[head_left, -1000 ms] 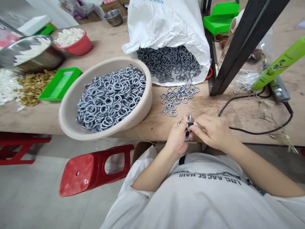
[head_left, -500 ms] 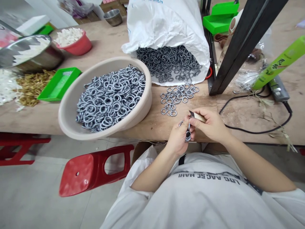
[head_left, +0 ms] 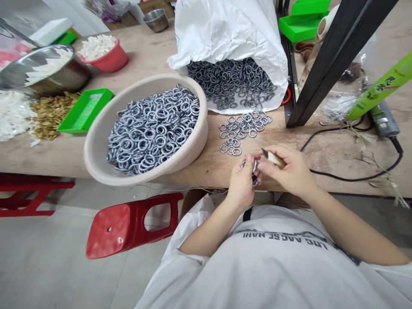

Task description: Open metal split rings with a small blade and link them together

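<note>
My left hand (head_left: 242, 182) is closed on several grey rings (head_left: 254, 171) at the table's front edge. Close beside it, my right hand (head_left: 288, 169) grips a small blade (head_left: 273, 159) with a pale handle, its dark tip pointing left toward the rings. Beyond my hands, loose rings (head_left: 238, 133) lie scattered on the wood. A large beige basin (head_left: 201, 124) heaped with grey rings stands to the left. Behind the loose rings, a white sack (head_left: 228, 34) lies with its mouth open, and darker rings spill from it.
A dark metal post (head_left: 325, 68) rises at the right, near a black cable (head_left: 350, 176) and a green packet (head_left: 383, 90). Left on the table (head_left: 138, 47) are a green tray (head_left: 85, 110), a red bowl (head_left: 112, 58) and a steel bowl (head_left: 71, 71). A red stool (head_left: 109, 231) stands below.
The right hand and blade have drawn slightly away from the left hand. The whole view has shifted a little, so the table's things appear further right.
</note>
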`<state>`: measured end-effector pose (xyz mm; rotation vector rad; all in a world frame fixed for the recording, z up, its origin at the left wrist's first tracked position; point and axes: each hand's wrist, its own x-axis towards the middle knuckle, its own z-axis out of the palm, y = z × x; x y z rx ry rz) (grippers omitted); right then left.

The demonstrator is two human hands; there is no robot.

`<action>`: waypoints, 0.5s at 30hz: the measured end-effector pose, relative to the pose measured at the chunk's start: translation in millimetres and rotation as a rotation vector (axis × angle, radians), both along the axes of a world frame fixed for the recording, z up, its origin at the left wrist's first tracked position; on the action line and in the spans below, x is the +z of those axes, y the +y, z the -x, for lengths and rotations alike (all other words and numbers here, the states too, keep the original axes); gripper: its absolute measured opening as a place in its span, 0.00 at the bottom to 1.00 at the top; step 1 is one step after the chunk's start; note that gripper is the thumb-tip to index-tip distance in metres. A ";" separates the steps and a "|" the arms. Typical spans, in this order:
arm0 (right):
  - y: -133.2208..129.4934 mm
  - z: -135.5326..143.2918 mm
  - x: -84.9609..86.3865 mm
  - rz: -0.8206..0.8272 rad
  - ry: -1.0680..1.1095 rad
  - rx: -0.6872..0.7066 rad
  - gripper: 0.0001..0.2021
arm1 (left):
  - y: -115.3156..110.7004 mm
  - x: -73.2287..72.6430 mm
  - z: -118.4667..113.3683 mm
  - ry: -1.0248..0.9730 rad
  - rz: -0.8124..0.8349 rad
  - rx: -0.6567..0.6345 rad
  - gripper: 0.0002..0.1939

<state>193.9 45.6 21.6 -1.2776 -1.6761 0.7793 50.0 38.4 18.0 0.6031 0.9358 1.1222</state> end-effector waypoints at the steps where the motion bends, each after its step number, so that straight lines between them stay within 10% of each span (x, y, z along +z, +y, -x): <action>1: -5.8 7.3 3.4 0.032 0.064 0.020 0.15 | -1.1 -0.2 -1.8 0.011 -0.008 0.030 0.22; 8: -3.8 21.9 -9.6 0.311 0.441 0.050 0.17 | -5.7 -1.2 -5.6 0.004 -0.102 0.073 0.17; 15: 22.5 -32.0 -40.5 0.075 -0.550 -0.283 0.15 | 3.3 1.8 12.2 0.036 -0.116 0.066 0.16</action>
